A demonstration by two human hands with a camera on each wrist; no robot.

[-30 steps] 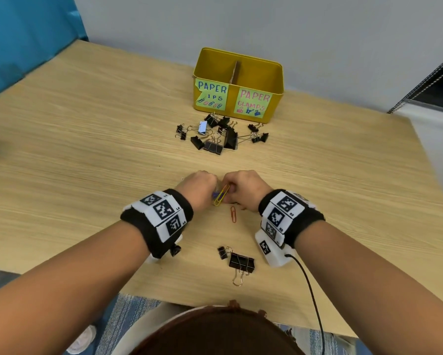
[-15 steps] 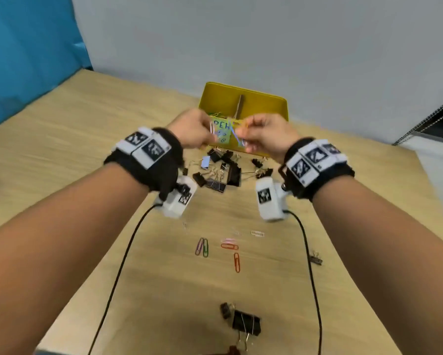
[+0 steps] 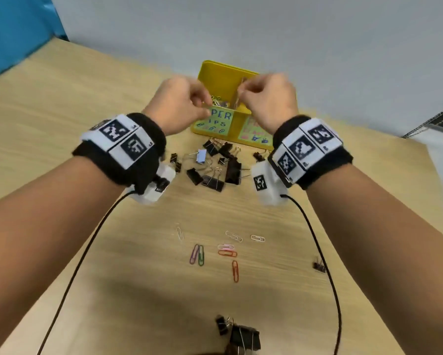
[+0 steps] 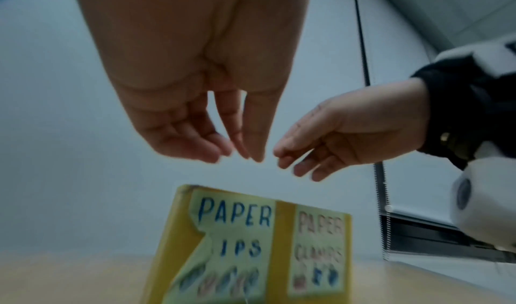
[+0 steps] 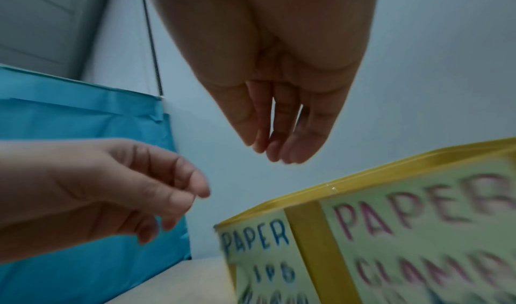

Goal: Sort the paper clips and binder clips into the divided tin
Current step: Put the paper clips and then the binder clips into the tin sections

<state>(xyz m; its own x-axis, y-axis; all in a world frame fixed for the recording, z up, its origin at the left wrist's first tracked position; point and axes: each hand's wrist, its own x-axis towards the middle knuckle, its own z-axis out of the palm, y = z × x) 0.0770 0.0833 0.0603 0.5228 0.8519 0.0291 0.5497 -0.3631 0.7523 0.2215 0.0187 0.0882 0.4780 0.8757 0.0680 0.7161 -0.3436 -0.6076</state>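
Note:
The yellow divided tin [image 3: 215,67] stands at the table's far side, labelled "PAPER CLIPS" on the left and "PAPER CLAMPS" on the right. Coloured paper clips [image 3: 219,102] lie in its left compartment. My left hand [image 3: 205,108] hovers over that compartment, and my right hand [image 3: 243,94] hovers over the cardboard divider. In the left wrist view the left hand [image 4: 240,154] hangs with relaxed fingers and holds nothing. The right hand [image 5: 276,152] is likewise slack and holds nothing. Loose paper clips [image 3: 197,254] lie on the table below my forearms.
A pile of black binder clips [image 3: 215,175] lies just in front of the tin. More binder clips [image 3: 243,336] sit at the near edge, and a small one [image 3: 319,266] lies to the right. Wrist-camera cables hang over the table. A grey wall stands behind the tin.
Both hands rose from the table and moved forward over the tin. The paper clips they pinched half a second ago are no longer in their fingers.

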